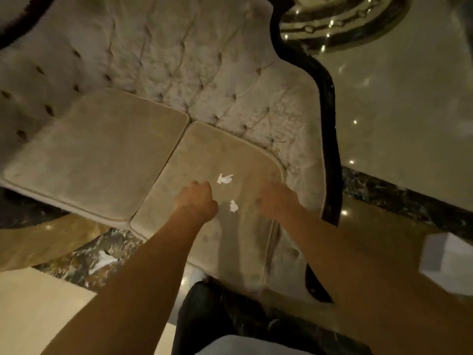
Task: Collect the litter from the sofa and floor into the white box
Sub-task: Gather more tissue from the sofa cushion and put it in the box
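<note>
Two small white crumpled paper scraps lie on the right seat cushion (204, 155) of a beige tufted sofa: one scrap (224, 178) farther back, a smaller scrap (233, 206) nearer. My left hand (197, 198) hovers over the cushion just left of them, fingers curled in a fist; whether it holds anything is hidden. My right hand (275, 201) is just right of the scraps, blurred, fingers curled downward. Another white paper piece (103, 260) lies on the dark marble floor in front of the sofa. The white box (445, 262) stands on the floor at the right edge.
The left seat cushion (94, 155) bears nothing. A black carved sofa frame (330, 139) runs down the right side. Glossy marble floor (404, 111) with light reflections spreads to the right. My dark trouser leg (217, 316) is at the bottom centre.
</note>
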Demonstrator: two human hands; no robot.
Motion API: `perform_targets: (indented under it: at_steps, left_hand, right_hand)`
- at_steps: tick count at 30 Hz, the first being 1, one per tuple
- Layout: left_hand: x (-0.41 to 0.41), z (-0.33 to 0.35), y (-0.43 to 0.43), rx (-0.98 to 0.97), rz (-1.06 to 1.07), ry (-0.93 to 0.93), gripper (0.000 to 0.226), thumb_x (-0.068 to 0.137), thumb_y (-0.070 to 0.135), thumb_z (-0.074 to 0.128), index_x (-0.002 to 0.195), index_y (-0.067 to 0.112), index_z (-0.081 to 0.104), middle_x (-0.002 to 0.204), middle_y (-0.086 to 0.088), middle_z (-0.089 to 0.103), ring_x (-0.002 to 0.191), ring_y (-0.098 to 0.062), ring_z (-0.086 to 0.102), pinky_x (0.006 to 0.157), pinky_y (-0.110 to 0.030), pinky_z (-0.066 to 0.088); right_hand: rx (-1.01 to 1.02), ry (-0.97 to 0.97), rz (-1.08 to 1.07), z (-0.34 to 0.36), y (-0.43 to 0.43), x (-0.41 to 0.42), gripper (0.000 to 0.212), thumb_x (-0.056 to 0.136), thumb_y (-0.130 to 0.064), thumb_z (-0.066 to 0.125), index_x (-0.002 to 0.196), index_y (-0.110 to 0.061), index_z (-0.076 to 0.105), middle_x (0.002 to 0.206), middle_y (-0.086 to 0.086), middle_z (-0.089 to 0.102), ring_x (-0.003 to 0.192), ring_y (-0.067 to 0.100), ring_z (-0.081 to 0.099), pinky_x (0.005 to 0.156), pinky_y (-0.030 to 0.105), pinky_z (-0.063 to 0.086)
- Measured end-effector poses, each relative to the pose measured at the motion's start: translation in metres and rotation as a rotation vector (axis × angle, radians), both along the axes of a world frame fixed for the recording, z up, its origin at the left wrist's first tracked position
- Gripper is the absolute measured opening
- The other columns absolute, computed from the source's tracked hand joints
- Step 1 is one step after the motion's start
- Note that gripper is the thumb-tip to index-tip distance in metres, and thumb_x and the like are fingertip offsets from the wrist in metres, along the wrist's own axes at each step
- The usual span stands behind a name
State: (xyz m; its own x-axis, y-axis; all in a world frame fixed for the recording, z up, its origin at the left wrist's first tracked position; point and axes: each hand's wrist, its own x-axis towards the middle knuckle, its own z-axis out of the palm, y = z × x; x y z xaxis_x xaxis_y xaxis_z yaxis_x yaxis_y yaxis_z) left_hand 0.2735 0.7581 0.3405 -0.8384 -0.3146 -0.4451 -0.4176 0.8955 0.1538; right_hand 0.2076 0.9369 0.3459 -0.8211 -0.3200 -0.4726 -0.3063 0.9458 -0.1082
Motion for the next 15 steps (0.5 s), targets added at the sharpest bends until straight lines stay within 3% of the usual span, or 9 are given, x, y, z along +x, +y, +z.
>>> perform_targets:
  at_steps: [3,7,10,15]
  left_hand:
    - [-0.042,-0.024,-0.018,0.041,-0.107,-0.04,0.04,0.086,0.034,0.053,0.12,0.014,0.049,0.117,-0.01,0.051,0.106,-0.03,0.052,0.078,-0.035,0.041]
    - [-0.092,-0.071,-0.037,0.05,-0.206,-0.079,0.04,0.085,0.032,0.053,0.123,0.018,0.049,0.115,-0.007,0.051,0.106,-0.029,0.052,0.08,-0.038,0.044]
    - [-0.133,-0.136,-0.04,0.059,-0.272,-0.051,0.043,0.085,0.029,0.052,0.127,0.019,0.046,0.115,-0.007,0.051,0.106,-0.029,0.051,0.08,-0.04,0.047]
    - [-0.163,-0.267,-0.038,0.101,-0.302,0.008,0.052,0.086,0.026,0.052,0.136,0.024,0.037,0.129,-0.008,0.044,0.113,-0.032,0.044,0.078,-0.041,0.044]
  right_hand:
    - [0.002,-0.103,-0.144,-0.026,-0.022,-0.011,0.043,0.092,-0.036,0.047,0.13,-0.015,0.048,0.134,0.01,0.052,0.124,0.033,0.048,0.102,0.049,0.041]
    - [-0.202,-0.115,-0.318,-0.069,-0.056,-0.019,0.048,0.091,-0.033,0.052,0.133,-0.011,0.045,0.131,0.012,0.055,0.122,0.028,0.05,0.099,0.036,0.038]
    - [-0.308,-0.115,-0.517,-0.137,-0.069,-0.035,0.051,0.087,-0.032,0.058,0.132,-0.011,0.043,0.123,0.013,0.057,0.116,0.03,0.053,0.095,0.039,0.043]
    - [-0.307,-0.088,-0.562,-0.274,-0.08,-0.048,0.043,0.087,-0.034,0.058,0.124,-0.014,0.047,0.118,0.011,0.056,0.111,0.03,0.051,0.091,0.037,0.043]
